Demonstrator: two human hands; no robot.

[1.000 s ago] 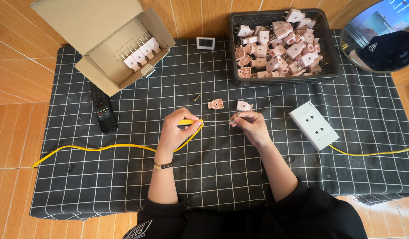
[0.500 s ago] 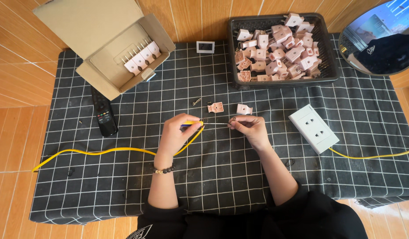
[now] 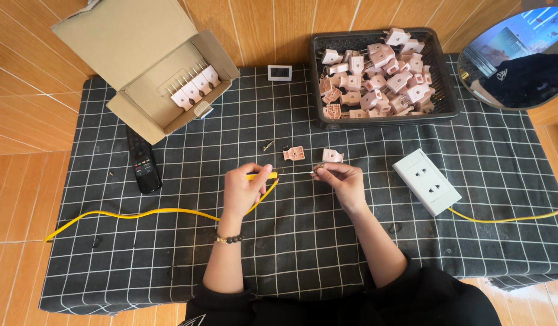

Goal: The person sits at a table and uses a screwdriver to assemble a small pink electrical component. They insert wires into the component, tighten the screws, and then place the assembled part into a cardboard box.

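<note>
The yellow cable [image 3: 146, 213] trailed off from your left hand [image 3: 244, 188], which pinched its end; your right hand [image 3: 342, 179] gripped a small metal piece [image 3: 319, 167] just beside it. Two pink plug halves [image 3: 314, 154] lay just beyond your hands.

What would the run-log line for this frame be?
left hand: pinches yellow cable end | right hand: holds small metal part at wire tip | two pink plug halves beyond hands | basket of plugs far right
</note>
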